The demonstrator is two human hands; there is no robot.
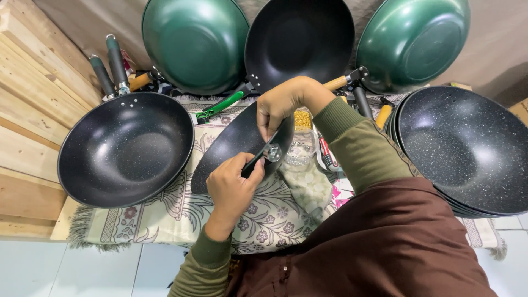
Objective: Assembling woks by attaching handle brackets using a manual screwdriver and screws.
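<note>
The two dark green woks (195, 44) leaning at the back are cut off by the top edge. The stack of black speckled woks (467, 148) runs past the right edge, and the right hand (286, 104) hides part of the clear plastic container (301, 144).

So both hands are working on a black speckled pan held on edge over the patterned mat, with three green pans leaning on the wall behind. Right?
Not quite. The head view shows two green pans leaning there, with a black pan between them. The rest holds.
</note>
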